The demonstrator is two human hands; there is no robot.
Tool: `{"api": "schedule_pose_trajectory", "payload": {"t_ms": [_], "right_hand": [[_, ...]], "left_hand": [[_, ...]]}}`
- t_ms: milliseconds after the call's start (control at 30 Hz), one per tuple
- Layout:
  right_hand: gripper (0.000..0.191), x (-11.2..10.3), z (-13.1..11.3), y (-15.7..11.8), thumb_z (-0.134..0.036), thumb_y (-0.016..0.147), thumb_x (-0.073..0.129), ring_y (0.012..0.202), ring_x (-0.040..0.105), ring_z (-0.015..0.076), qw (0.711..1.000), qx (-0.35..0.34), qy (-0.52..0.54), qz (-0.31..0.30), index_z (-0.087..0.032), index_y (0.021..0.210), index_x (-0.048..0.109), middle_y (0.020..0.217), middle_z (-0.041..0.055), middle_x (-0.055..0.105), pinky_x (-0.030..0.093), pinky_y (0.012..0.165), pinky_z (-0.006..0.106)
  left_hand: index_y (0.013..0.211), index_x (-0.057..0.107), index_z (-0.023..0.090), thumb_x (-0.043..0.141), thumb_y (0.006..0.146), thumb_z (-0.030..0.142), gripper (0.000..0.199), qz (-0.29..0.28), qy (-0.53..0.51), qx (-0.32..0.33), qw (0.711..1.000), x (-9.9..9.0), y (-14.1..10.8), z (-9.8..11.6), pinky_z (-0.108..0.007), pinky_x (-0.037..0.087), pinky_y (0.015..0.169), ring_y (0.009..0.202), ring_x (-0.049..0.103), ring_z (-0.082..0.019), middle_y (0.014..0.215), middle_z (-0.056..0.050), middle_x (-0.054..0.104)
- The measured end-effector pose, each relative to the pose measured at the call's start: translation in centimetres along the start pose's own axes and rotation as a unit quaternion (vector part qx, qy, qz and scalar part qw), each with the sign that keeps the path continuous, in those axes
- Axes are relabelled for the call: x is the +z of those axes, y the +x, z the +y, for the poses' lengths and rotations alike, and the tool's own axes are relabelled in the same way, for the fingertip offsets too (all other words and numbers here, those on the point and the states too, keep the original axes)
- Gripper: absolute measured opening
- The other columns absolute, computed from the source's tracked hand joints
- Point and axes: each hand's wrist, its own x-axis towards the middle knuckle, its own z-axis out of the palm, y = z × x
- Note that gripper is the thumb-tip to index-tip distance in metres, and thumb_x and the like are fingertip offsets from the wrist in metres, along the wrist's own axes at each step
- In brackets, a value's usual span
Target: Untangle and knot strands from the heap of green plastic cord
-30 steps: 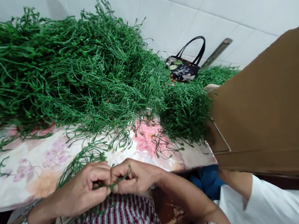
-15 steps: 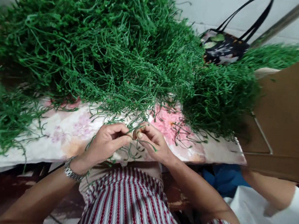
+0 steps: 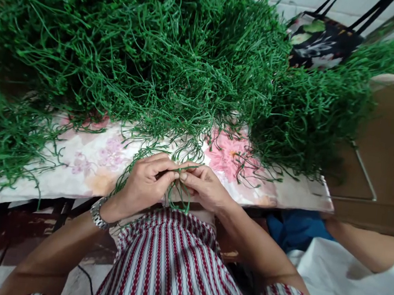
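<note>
Close to the table's front edge, my left hand [image 3: 150,175] and my right hand [image 3: 205,186] meet, thumbs and forefingers pinched tip to tip. Between them is a thin green stem [image 3: 191,167], which looks like part of an artificial plant. Loops of green strand hang below the fingertips. More green strands [image 3: 121,184] lie beside my left hand, and the fingers partly hide where the pieces meet. Beyond both hands, a large tangled heap of green stems [image 3: 149,62] spreads over the flowered tablecloth [image 3: 84,178].
A smaller clump of stems [image 3: 3,146] lies at the left. Behind the heap stands a black flowered bag [image 3: 324,43]. Brown cardboard [image 3: 393,154] borders the right side. Another person's arm [image 3: 363,244] shows at the lower right, near the table edge.
My hands have come closer together, with the fingertips now touching around the stem. A green loop now hangs below them. The whole view has shifted slightly.
</note>
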Motion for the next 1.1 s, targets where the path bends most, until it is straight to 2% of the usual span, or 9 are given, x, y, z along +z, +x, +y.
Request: {"api": "schedule_pose_trajectory", "payload": {"t_ms": [133,267,433,533,633,767,900,1000,1100], "right_hand": [[0.022,-0.3,0.1,0.0,-0.031,0.073,0.068,0.041,0.033,-0.0002,1.000,-0.002,0.002,0.004,-0.012,0.080,0.060,0.063,-0.0041,0.057,0.023,0.039,0.015],[0.021,-0.1,0.6,0.0,-0.028,0.069,0.072,0.056,0.049,0.0032,0.999,-0.043,-0.002,0.028,-0.013,0.080,0.062,0.068,-0.0026,0.059,0.040,0.056,0.016],[0.021,0.2,1.3,0.0,-0.029,0.069,0.072,0.061,0.049,0.0054,0.988,-0.111,-0.077,0.077,-0.014,0.077,0.060,0.071,-0.0020,0.057,0.040,0.059,0.019],[0.019,0.0,1.1,-0.3,-0.031,0.075,0.066,0.061,0.045,0.0059,0.972,-0.151,-0.169,0.068,-0.014,0.074,0.058,0.068,-0.0018,0.052,0.037,0.057,0.019],[0.019,-0.5,0.2,-0.8,-0.029,0.079,0.061,0.055,0.038,0.0049,0.964,-0.138,-0.225,-0.019,-0.013,0.070,0.054,0.062,-0.0035,0.044,0.032,0.051,0.018],[0.021,-1.1,-1.0,-1.1,-0.027,0.080,0.057,0.052,0.036,0.0048,0.935,-0.092,-0.265,-0.218,-0.013,0.064,0.052,0.060,-0.0032,0.042,0.029,0.049,0.019],[0.025,-1.2,-1.7,-1.4,-0.032,0.084,0.051,0.061,0.046,0.0086,0.892,-0.085,-0.266,-0.355,-0.013,0.069,0.057,0.065,0.0016,0.050,0.038,0.061,0.022],[0.028,-1.4,-2.2,-1.7,-0.036,0.086,0.048,0.061,0.046,0.0091,0.884,-0.075,-0.268,-0.376,-0.015,0.069,0.055,0.064,0.0015,0.050,0.039,0.061,0.023],[0.025,-2.1,-2.4,-1.6,-0.037,0.087,0.048,0.069,0.049,0.0108,0.920,-0.106,-0.284,-0.247,-0.016,0.076,0.054,0.076,0.0039,0.055,0.041,0.065,0.024]], "left_hand": [[0.072,0.064,0.016,0.052,0.077,0.009,0.014,0.028,0.017,0.021,0.999,0.2,-0.1,-0.2,-0.022,0.041,0.060,0.063,0.053,-0.011,0.066,-0.001,0.058],[0.073,0.063,0.015,0.050,0.077,0.007,0.016,0.048,0.031,0.031,0.998,0.6,0.0,-0.1,-0.022,0.039,0.059,0.063,0.051,-0.011,0.065,-0.001,0.055],[0.067,0.059,0.015,0.057,0.077,0.016,0.010,0.016,-0.113,-0.082,0.990,0.7,0.3,-0.1,-0.020,0.037,0.053,0.057,0.047,-0.009,0.060,0.001,0.052],[0.063,0.055,0.015,0.058,0.076,0.018,0.013,-0.015,-0.127,-0.112,0.985,0.0,0.4,-0.3,-0.019,0.033,0.051,0.055,0.042,-0.008,0.058,0.003,0.048],[0.062,0.055,0.015,0.054,0.078,0.016,0.016,-0.111,-0.108,-0.072,0.985,-1.0,0.5,-0.1,-0.021,0.034,0.055,0.056,0.044,-0.009,0.058,0.002,0.049],[0.063,0.061,0.016,0.051,0.079,0.016,0.019,-0.296,-0.158,-0.037,0.941,-2.1,0.5,0.7,-0.023,0.037,0.057,0.057,0.048,-0.011,0.058,-0.001,0.053],[0.062,0.064,0.017,0.054,0.076,0.014,0.018,-0.372,-0.224,-0.032,0.900,-2.5,0.4,0.8,-0.024,0.039,0.060,0.057,0.051,-0.013,0.058,-0.002,0.057],[0.060,0.065,0.017,0.059,0.075,0.019,0.016,-0.328,-0.274,-0.086,0.900,-2.7,0.3,0.0,-0.025,0.038,0.055,0.052,0.048,-0.012,0.054,-0.001,0.054],[0.061,0.065,0.016,0.065,0.072,0.025,0.015,-0.182,-0.300,-0.161,0.922,-2.3,0.4,-1.0,-0.023,0.035,0.049,0.052,0.045,-0.010,0.056,-0.001,0.053]]}}
